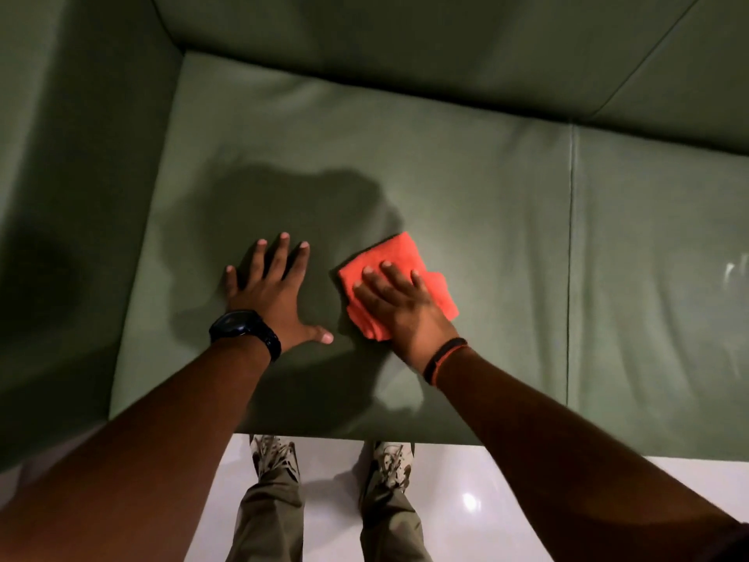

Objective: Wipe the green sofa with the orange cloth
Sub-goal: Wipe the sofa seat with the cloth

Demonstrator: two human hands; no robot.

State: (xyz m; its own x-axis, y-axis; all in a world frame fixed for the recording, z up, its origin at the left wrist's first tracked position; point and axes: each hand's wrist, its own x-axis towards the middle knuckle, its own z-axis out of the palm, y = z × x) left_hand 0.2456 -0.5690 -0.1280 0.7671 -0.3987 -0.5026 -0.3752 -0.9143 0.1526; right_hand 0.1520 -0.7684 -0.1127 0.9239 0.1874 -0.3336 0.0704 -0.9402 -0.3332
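Observation:
The green sofa (466, 188) fills most of the view, its left seat cushion right below me. A folded orange cloth (395, 253) lies flat on that cushion near the middle. My right hand (399, 306) presses down on the cloth with fingers spread over it, covering its lower half. My left hand (275, 290), with a black watch on the wrist, rests flat on the cushion just left of the cloth, fingers apart and holding nothing.
The sofa's left armrest (69, 196) rises at the left and the backrest (405, 42) at the top. A seam (571, 237) divides the seat cushions on the right. My feet (332, 460) stand on the glossy white floor at the sofa's front edge.

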